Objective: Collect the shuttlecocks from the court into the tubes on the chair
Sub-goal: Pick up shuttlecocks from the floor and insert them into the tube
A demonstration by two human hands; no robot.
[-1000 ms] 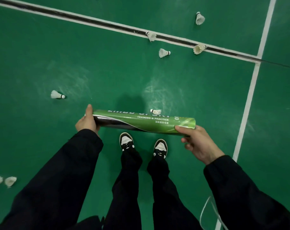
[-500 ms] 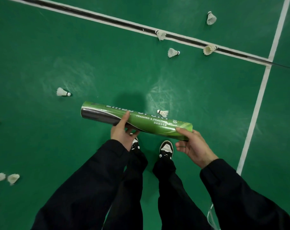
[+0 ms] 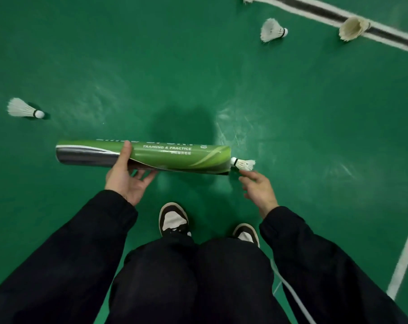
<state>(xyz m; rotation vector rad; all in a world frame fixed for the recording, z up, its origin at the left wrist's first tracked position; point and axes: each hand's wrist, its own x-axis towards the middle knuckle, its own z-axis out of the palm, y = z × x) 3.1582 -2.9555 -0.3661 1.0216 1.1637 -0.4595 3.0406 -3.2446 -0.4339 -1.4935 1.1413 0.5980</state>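
Court floor: the green court floor (image 3: 105, 54) fills your view; a white-edged dark line (image 3: 327, 11) crosses its far right corner and a white line (image 3: 406, 256) runs along its right side.
Your legs and shoes: dark trousers (image 3: 193, 284) at the near edge of the view, with your left shoe (image 3: 173, 219) and right shoe (image 3: 246, 233) flat on the floor below the tube.
Tube: the green tube (image 3: 165, 156) hangs above the floor with its long axis running left to right, nearly level; its dark end points left and its other end points right, toward a shuttlecock.
Left hand: your left hand (image 3: 126, 177) holds the tube from below, left of its middle, thumb over the top and fingers curled underneath.
Right hand: your right hand (image 3: 259, 190) carries nothing; its fingers are loosely spread and reach toward the shuttlecock by the tube, just short of it.
Shuttlecock at tube: this shuttlecock (image 3: 242, 163) lies on its side just beside the tube's right end, cork toward the tube, feathers pointing right; you cannot tell whether cork and tube touch.
Left shuttlecock: the left shuttlecock (image 3: 23, 108) lies near the floor's left side, cork pointing right.
Far shuttlecocks: the white far shuttlecock (image 3: 272, 30) lies near the dark line, cork pointing right; the yellowish shuttlecock (image 3: 352, 28) rests on that line, open feather end toward you.
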